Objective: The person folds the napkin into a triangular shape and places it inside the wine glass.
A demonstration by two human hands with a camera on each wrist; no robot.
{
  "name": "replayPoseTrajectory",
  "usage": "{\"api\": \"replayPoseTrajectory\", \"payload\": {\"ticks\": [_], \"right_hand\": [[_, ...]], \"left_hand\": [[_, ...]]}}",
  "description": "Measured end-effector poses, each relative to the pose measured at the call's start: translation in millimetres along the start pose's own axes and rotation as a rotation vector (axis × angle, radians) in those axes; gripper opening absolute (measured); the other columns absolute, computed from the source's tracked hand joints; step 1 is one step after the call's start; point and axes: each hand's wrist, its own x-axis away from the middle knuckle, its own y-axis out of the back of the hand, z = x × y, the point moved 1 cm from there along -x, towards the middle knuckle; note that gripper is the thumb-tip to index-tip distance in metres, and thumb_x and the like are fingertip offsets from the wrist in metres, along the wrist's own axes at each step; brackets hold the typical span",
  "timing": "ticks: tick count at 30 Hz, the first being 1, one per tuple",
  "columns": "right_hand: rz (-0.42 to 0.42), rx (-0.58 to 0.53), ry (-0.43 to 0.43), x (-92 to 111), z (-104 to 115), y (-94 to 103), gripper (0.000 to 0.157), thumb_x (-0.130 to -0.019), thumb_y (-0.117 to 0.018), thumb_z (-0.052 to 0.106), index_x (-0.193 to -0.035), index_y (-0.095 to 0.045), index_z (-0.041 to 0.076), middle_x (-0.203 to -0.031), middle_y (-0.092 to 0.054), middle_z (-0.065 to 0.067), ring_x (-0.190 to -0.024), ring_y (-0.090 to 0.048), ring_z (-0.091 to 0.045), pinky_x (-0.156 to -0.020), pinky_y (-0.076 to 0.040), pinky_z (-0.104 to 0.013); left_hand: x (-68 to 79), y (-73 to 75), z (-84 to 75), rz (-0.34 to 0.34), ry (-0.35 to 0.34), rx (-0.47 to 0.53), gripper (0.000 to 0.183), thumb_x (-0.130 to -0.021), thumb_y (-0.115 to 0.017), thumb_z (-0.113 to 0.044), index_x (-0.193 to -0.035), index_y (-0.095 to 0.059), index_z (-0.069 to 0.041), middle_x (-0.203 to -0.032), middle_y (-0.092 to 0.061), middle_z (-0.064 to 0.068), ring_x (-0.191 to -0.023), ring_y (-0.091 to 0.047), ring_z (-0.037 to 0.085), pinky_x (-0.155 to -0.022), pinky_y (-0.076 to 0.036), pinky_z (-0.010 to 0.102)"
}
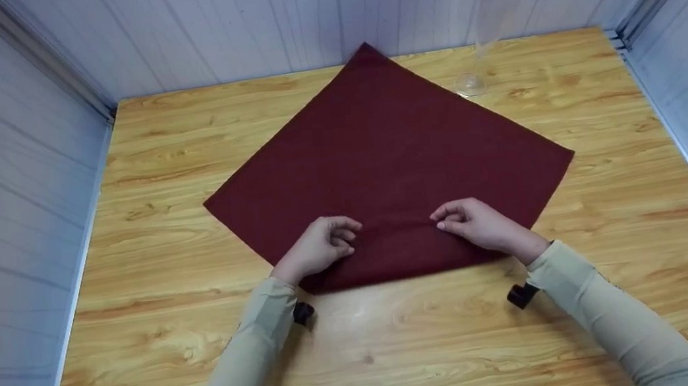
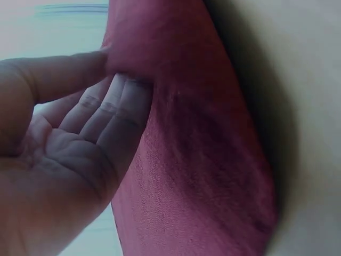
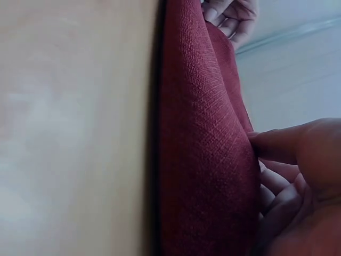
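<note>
A dark red cloth napkin (image 1: pixel 377 142) lies on the wooden table as a diamond, one corner pointing to the back wall. Its near part is turned over into a flap, leaving a straight front edge. My left hand (image 1: pixel 327 243) pinches the flap's upper edge left of centre. In the left wrist view, the thumb is on one side of the cloth (image 2: pixel 197 138) and the fingertips are tucked behind it. Farther right, my right hand (image 1: pixel 473 222) pinches the same edge, its thumb pressing the cloth (image 3: pixel 202 138) in the right wrist view while the fingers go partly hidden behind.
A clear stemmed glass (image 1: pixel 470 84) stands at the back right, close beside the napkin's far right edge. Pale panelled walls (image 1: pixel 228 22) enclose the table (image 1: pixel 160 257) at the back and both sides. Dark wrist devices (image 1: pixel 521 295) show beneath the sleeves.
</note>
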Motion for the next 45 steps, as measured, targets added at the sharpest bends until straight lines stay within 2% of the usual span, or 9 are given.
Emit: {"api": "replayPoseTrajectory", "payload": {"ticks": [3, 6, 14, 17, 22, 27, 30, 36, 45], "right_hand": [[0.005, -0.013, -0.032, -9.3, 0.6, 7.5, 0.023, -0.096, -0.059, 0.012, -0.113, -0.066, -0.001, -0.109, -0.066, -0.013, -0.097, -0.061, -0.018, -0.081, -0.046, -0.026], [-0.001, -0.036, -0.049, -17.6, 1.6, 14.6, 0.024, -0.096, -0.06, 0.013, -0.114, -0.066, -0.002, -0.111, -0.066, -0.015, -0.096, -0.06, -0.02, -0.079, -0.045, -0.025], [-0.011, -0.08, -0.034, -21.3, 47.8, 29.7, 0.021, -0.095, -0.056, 0.001, -0.112, -0.061, -0.011, -0.109, -0.062, -0.026, -0.094, -0.055, -0.027, -0.075, -0.042, -0.022], [-0.015, -0.098, -0.035, -30.0, 47.8, 33.6, 0.019, -0.095, -0.055, -0.002, -0.11, -0.059, -0.011, -0.108, -0.061, -0.025, -0.092, -0.054, -0.026, -0.076, -0.042, -0.024], [0.021, -0.145, -0.089, -47.4, 33.5, 39.6, 0.021, -0.095, -0.055, -0.002, -0.113, -0.057, -0.01, -0.109, -0.06, -0.022, -0.09, -0.053, -0.024, -0.075, -0.043, -0.027], [0.102, -0.253, -0.199, -63.2, 10.1, 47.6, 0.03, -0.095, -0.055, -0.001, -0.124, -0.056, -0.003, -0.117, -0.058, -0.019, -0.083, -0.053, -0.017, -0.064, -0.043, -0.026], [0.136, -0.284, -0.237, -68.0, 1.9, 51.6, 0.035, -0.094, -0.057, 0.001, -0.129, -0.056, 0.002, -0.122, -0.058, -0.015, -0.084, -0.055, -0.014, -0.064, -0.045, -0.026], [0.151, -0.306, -0.242, -67.7, -6.1, 53.9, 0.037, -0.092, -0.062, 0.006, -0.129, -0.056, 0.004, -0.119, -0.062, -0.009, -0.086, -0.057, -0.012, -0.068, -0.048, -0.027], [0.177, -0.35, -0.241, -54.2, -14.6, 48.7, 0.039, -0.092, -0.063, 0.008, -0.129, -0.054, 0.003, -0.115, -0.063, -0.008, -0.084, -0.058, -0.011, -0.065, -0.049, -0.025]], "left_hand": [[-10.1, 4.8, 2.2, -0.033, -0.005, -0.002, 0.035, -0.087, -0.062, 0.009, -0.119, -0.064, -0.004, -0.107, -0.064, 0.007, -0.095, -0.061, 0.018, -0.08, -0.052, 0.03], [-19.8, 9.5, 4.9, -0.062, -0.008, 0.019, 0.038, -0.087, -0.059, 0.012, -0.12, -0.064, -0.005, -0.109, -0.063, 0.006, -0.095, -0.061, 0.018, -0.08, -0.051, 0.03], [-40.4, 27.1, -3.4, -0.103, 0.003, 0.023, 0.043, -0.087, -0.052, 0.016, -0.122, -0.064, -0.007, -0.112, -0.061, 0.008, -0.097, -0.059, 0.022, -0.082, -0.05, 0.032], [-50.4, 31.7, 0.9, -0.133, 0.007, 0.035, 0.044, -0.088, -0.053, 0.015, -0.121, -0.065, -0.012, -0.111, -0.06, 0.005, -0.095, -0.058, 0.02, -0.081, -0.049, 0.032], [-58.3, 35.8, 4.4, -0.143, 0.017, 0.088, 0.045, -0.087, -0.053, 0.016, -0.121, -0.065, -0.01, -0.11, -0.061, 0.008, -0.096, -0.058, 0.02, -0.079, -0.049, 0.03], [-59.9, 39.8, 4.4, -0.095, 0.065, 0.16, 0.048, -0.087, -0.051, 0.017, -0.127, -0.061, -0.007, -0.111, -0.062, 0.011, -0.09, -0.057, 0.02, -0.071, -0.048, 0.028], [-58.5, 43.0, 2.7, -0.072, 0.103, 0.175, 0.048, -0.087, -0.053, 0.015, -0.129, -0.059, -0.008, -0.112, -0.062, 0.011, -0.083, -0.057, 0.02, -0.064, -0.045, 0.028], [-52.8, 44.7, 3.0, -0.059, 0.157, 0.191, 0.045, -0.088, -0.055, 0.013, -0.128, -0.059, -0.008, -0.112, -0.062, 0.011, -0.08, -0.058, 0.019, -0.06, -0.044, 0.028], [-38.8, 38.0, 4.4, -0.026, 0.184, 0.191, 0.046, -0.086, -0.053, 0.017, -0.126, -0.06, -0.007, -0.11, -0.062, 0.01, -0.084, -0.06, 0.019, -0.06, -0.046, 0.028]]}}
